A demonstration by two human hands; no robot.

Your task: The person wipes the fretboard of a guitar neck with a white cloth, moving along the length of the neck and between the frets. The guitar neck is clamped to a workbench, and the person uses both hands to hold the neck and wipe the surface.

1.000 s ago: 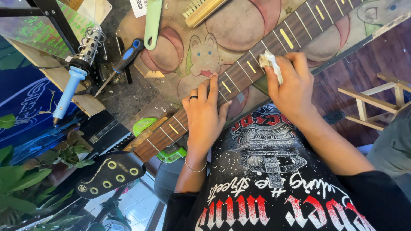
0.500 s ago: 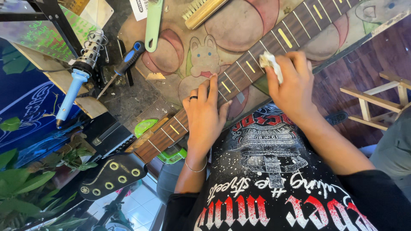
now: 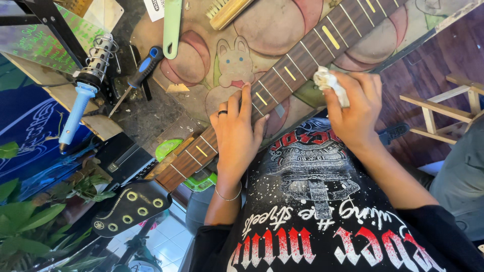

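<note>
right hand (image 3: 353, 108) pinched a white rag (image 3: 330, 83) on the neck (image 3: 282, 75) lying across the worktop (image 3: 166, 113), left hand (image 3: 237, 133) spread flat steadying it; mid-wipe, next likely needs rubbing toward further frets.

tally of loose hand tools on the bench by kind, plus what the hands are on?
Blue-handled soldering iron in its coil stand: 1
Blue-and-black-handled screwdriver: 1
Green plastic-handled tool: 1
Wooden bristle brush: 1
White crumpled cloth, in right hand: 1
Dark wooden guitar neck, under left hand: 1
Total: 6
</note>
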